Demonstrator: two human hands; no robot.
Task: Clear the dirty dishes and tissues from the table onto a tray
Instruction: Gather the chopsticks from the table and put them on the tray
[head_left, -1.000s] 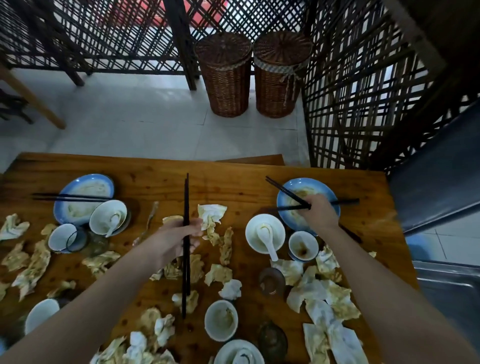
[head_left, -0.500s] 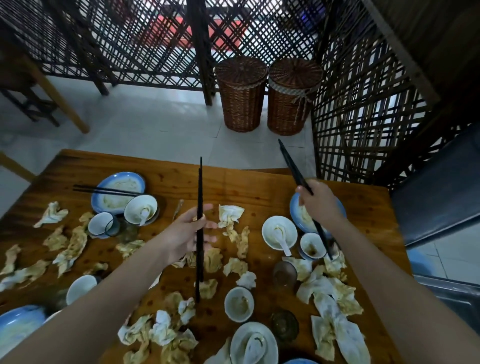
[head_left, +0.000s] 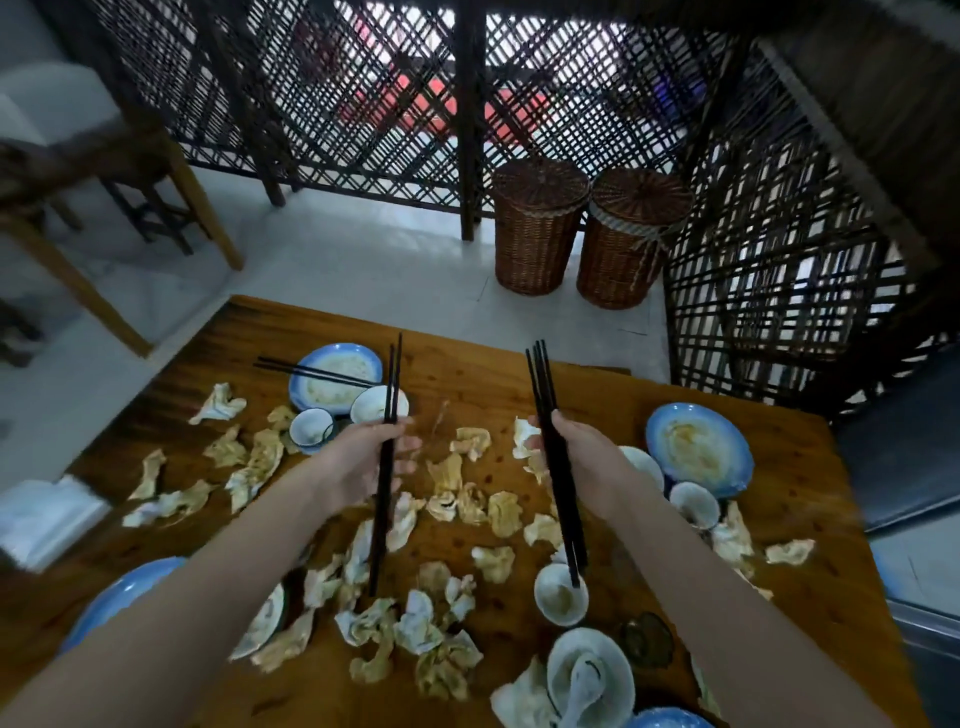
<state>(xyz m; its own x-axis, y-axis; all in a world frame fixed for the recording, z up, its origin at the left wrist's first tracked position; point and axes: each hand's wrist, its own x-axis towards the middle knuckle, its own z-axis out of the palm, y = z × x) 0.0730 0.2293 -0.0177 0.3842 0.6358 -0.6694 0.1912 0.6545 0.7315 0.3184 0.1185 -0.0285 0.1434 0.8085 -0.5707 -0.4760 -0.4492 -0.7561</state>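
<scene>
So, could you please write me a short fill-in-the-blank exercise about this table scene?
1. The left hand and the right hand each hold black ____.
2. A third pair lies across a blue ____.
3. Beyond the table stand ____ wicker baskets.
Missing words: chopsticks; plate; two.

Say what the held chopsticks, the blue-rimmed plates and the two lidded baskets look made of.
Chopsticks: black, smooth and faintly glossy. They could be lacquered wood or plastic; I cannot tell which.
Blue-rimmed plates: probably glazed ceramic, judging by their shine, though melamine is possible.
Lidded baskets: brown woven wicker or rattan, with the weave clearly visible.
</scene>
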